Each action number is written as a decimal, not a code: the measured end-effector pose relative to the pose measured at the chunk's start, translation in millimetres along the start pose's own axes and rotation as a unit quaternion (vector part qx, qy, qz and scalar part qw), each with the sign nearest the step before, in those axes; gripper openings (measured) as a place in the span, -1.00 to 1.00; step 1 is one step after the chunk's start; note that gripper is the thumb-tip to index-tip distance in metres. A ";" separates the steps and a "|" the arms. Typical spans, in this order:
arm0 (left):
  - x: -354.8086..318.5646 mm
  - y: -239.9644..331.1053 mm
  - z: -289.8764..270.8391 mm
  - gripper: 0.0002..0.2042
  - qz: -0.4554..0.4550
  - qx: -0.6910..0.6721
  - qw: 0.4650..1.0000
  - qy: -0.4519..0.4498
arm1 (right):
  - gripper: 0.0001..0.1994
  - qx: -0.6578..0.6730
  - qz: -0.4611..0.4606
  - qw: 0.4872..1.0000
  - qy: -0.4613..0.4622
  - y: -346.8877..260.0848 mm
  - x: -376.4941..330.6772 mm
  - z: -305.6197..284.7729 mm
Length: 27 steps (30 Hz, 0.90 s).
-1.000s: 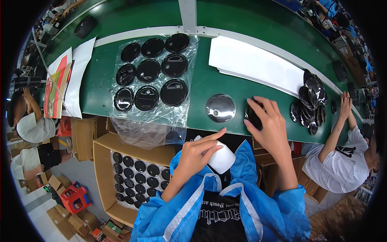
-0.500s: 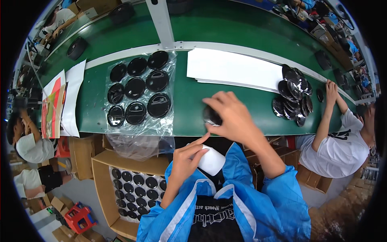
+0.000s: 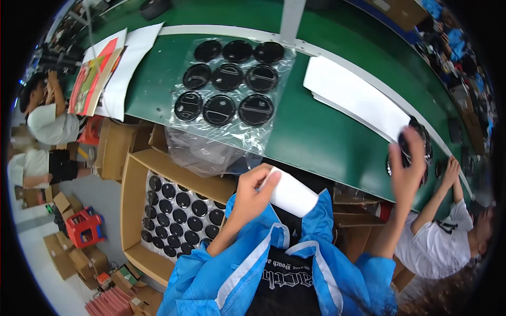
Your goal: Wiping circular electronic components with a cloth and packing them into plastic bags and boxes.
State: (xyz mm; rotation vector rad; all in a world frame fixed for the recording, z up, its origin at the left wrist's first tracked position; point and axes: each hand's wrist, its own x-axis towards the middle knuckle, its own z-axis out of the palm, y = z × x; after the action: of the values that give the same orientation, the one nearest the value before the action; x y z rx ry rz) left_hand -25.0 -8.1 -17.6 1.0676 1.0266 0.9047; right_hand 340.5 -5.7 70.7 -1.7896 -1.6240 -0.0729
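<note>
My left hand pinches a smooth white tapered piece in front of my chest; whether it is a roll or a folded sheet I cannot tell. Over the right end of the table, my blurred right hand has thumb and fingers around a glossy black round lid, at a pile of such lids that it partly hides. On a clear plastic sheet at the middle left, three rows of black lids lie spaced apart.
A stack of long white sheets lies on the green table. Below the table's left part, an open carton holds several rows of black lids. Printed papers stand at far left. A co-worker's hands rest beyond the pile.
My right hand has moved from the table's middle, where it held a black lid, right to the pile. The left hand keeps the white piece. The whole view has turned and shifted.
</note>
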 end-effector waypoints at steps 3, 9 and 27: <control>-2.4 18.1 -8.8 -0.79 0.074 0.147 0.986 -0.013 | -0.60 0.191 -0.077 0.952 -0.229 -120.2 -10.7 33.3; 4.1 28.2 -30.0 -0.73 0.203 0.332 0.919 0.070 | -0.65 0.216 -0.172 0.950 -0.143 -164.9 31.1 161.1; -9.0 28.3 -39.1 -0.76 0.187 0.264 0.944 0.071 | -0.70 0.224 0.162 0.941 -0.194 -81.6 0.2 110.9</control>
State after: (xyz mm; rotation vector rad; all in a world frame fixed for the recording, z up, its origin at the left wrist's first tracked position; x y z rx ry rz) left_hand -67.4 0.1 5.7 1.7099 1.2490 1.0480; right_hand 223.0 49.5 25.0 -1.7427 -1.4200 0.7836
